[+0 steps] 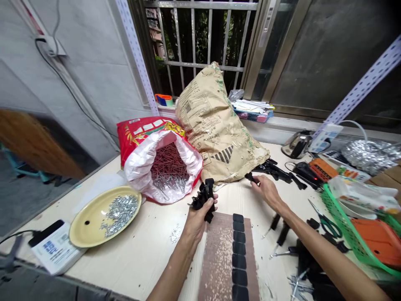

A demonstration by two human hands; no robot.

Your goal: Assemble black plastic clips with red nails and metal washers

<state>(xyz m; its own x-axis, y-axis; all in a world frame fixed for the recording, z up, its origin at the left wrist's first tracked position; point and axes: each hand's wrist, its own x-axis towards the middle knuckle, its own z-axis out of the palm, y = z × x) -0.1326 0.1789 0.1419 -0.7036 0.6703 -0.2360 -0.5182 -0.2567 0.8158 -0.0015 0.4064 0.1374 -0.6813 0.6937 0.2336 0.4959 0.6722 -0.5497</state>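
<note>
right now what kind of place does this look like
It looks like a small workshop bench, perhaps in a home. A red sack full of screws or nails, a yellow dish of tiny metal pieces and a board lined with black parts suggest hand assembly.

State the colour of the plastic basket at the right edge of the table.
The basket is bright green, seen best in the head view.
</note>
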